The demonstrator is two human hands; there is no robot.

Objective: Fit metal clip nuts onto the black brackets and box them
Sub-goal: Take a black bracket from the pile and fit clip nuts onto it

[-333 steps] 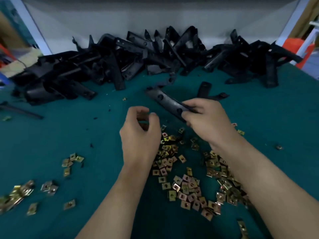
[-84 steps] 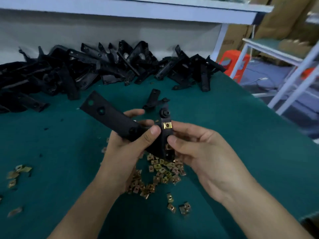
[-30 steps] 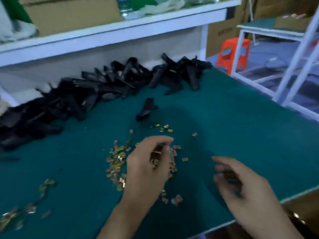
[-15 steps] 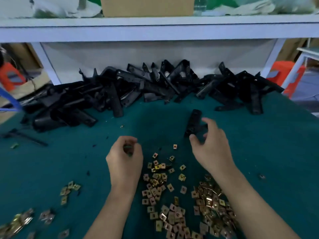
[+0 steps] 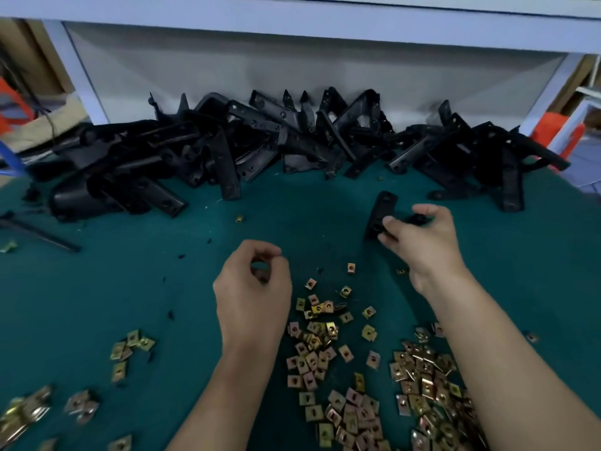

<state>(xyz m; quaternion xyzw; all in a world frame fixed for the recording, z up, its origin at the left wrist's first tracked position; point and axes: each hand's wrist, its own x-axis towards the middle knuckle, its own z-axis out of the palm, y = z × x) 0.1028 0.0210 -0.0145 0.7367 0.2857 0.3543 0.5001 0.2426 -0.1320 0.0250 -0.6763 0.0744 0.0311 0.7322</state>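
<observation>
**One bracket in hand, most of the job still ahead**

On the far left of the green mat (image 5: 97, 288), small clusters of clip nuts (image 5: 130, 346) lie loose, with a few more blurred at the bottom corner. Behind them the pile of brackets (image 5: 260, 148) runs across the back of the table under the white shelf rail (image 5: 292, 14). No nut shows on any of them.

The left hand (image 5: 253, 294) hovers over the mat just left of the main heap of nuts (image 5: 315, 336). Its fingers are curled and the thumb meets the fingertips as in a pinch, but whether a nut sits inside cannot be told.

Further right, one black bracket (image 5: 382, 209) is apart from the pile, between it and the nuts. Its long axis runs nearly front to back. The free rounded end points away towards the pile, and the near end is under the fingers. Whether it rests on the mat or is already lifted is unclear.

The right hand (image 5: 419, 242) grips that near end, thumb on one side and curled fingers over a side part that is mostly hidden. Below its forearm lies another dense heap of nuts (image 5: 426, 379).

No box and no finished bracket are in view. Judging by the large pile and the many loose nuts, the work is far from done. This bracket still needs its nuts fitted and then boxing.
</observation>
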